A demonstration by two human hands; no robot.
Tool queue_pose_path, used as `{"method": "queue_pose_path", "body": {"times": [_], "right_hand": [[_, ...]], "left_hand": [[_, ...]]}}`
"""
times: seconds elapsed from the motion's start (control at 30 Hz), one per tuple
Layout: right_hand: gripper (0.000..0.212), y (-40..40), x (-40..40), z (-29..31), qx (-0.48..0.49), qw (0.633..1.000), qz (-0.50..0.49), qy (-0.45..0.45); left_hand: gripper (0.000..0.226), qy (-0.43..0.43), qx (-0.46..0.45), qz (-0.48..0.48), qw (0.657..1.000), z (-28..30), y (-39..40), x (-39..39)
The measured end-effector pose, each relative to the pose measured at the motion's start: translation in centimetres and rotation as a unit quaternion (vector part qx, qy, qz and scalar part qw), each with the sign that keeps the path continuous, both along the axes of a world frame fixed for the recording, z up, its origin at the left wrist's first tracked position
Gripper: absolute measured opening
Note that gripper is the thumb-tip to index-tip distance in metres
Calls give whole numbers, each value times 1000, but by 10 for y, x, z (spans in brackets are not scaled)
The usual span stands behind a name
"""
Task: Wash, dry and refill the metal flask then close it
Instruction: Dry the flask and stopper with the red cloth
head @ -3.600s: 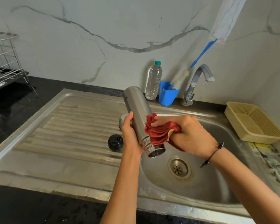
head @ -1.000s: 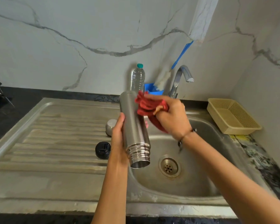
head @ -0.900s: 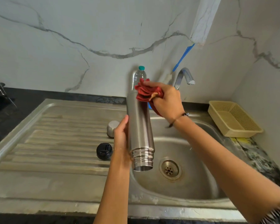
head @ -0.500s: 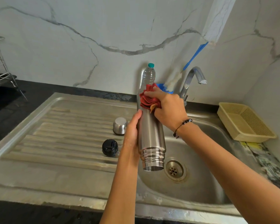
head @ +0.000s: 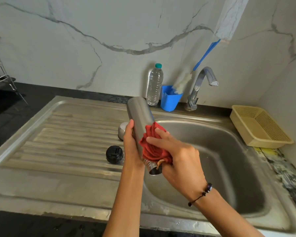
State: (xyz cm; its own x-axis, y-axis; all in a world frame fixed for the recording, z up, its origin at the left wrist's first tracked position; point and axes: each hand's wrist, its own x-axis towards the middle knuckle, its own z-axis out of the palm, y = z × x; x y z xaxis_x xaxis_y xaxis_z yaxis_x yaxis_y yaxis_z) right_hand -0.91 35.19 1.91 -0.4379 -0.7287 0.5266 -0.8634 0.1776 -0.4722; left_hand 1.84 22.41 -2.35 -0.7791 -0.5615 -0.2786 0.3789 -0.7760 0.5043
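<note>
Currently, drying step: metal flask [head: 140, 115] was held inverted over the sink [head: 212, 151], gripped by the left hand [head: 131, 147]; red cloth [head: 153, 147] was pressed around its neck by the right hand [head: 179, 159], fingers curled. Refilling from the water bottle [head: 155, 84] judged next; black stopper [head: 114, 154] lay on the drainboard.

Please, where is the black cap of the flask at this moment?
The black cap lies on the ribbed draining board left of the sink basin, just left of the left hand that holds the flask.
</note>
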Motion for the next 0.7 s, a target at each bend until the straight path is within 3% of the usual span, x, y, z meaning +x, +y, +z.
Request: {"method": "queue_pose_path", "body": {"times": [0.13, 0.23, 0.4, 0.6, 0.7], "right_hand": [[53, 2, -11, 17, -23, 990, 52, -126], [41, -11, -29, 35, -62, 980, 57, -179], [47, -59, -59, 61, -108, 985, -9, -133], [51, -78, -61, 69, 32, 998, 1, -45], [51, -67, -50, 63, 62, 998, 16, -23]], "left_hand": [[84, -1, -18, 10, 1000, -8, -5, 1], [73, 34, -42, -17, 998, -8, -9, 4], [53, 11, -112, -57, 992, 0, -11, 3], [54, 19, -147, -104, 983, 9, -20, 3], [48, 14, -130, -83, 988, 10, -24, 2]]}}
